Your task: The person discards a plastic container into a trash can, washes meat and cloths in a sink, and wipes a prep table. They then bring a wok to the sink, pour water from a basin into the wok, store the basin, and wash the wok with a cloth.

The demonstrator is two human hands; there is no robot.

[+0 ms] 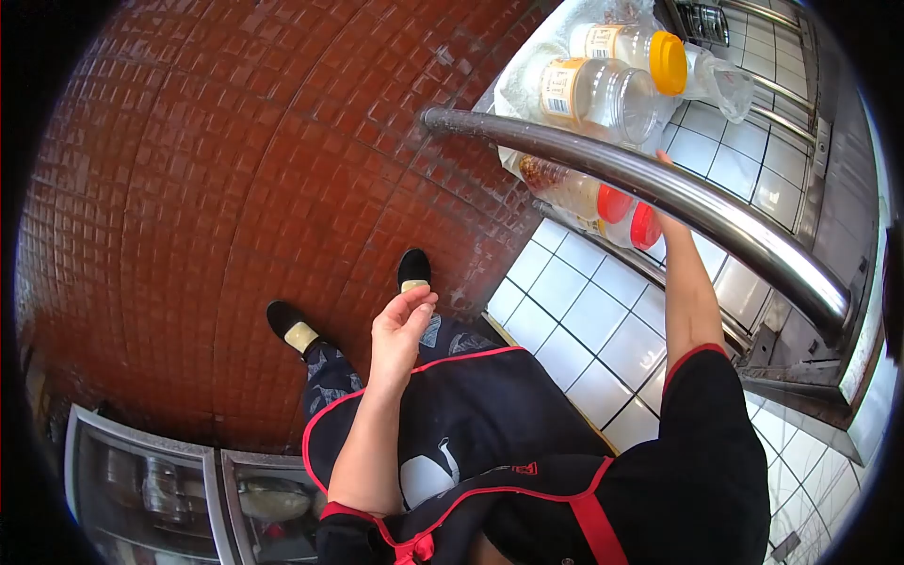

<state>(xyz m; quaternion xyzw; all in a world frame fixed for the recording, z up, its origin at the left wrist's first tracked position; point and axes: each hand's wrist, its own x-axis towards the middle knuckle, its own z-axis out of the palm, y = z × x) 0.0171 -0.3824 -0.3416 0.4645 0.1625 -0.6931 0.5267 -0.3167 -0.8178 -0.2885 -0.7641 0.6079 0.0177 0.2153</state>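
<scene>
My left hand point(403, 325) is raised over my lap, fingers curled and thumb close to the fingertips; anything between them is too small to make out. My right arm reaches up under the thick metal rail, and only a bit of my right hand point(665, 162) shows beside the jars. Near it lie an open clear jar point(603, 99) with a label, a clear jar with a yellow lid point(668, 63) and two jars with red lids point(614, 203) point(645, 226). The rail and jars hide most of that hand's fingers.
The curved metal rail point(650, 179) crosses above the jars. A crumpled clear plastic bag point(720, 85) lies by the yellow lid. White tiles point(574, 301) line the right side. Red-brown floor tiles point(235, 169) spread left. Glass-fronted cabinets point(146, 490) stand at the lower left.
</scene>
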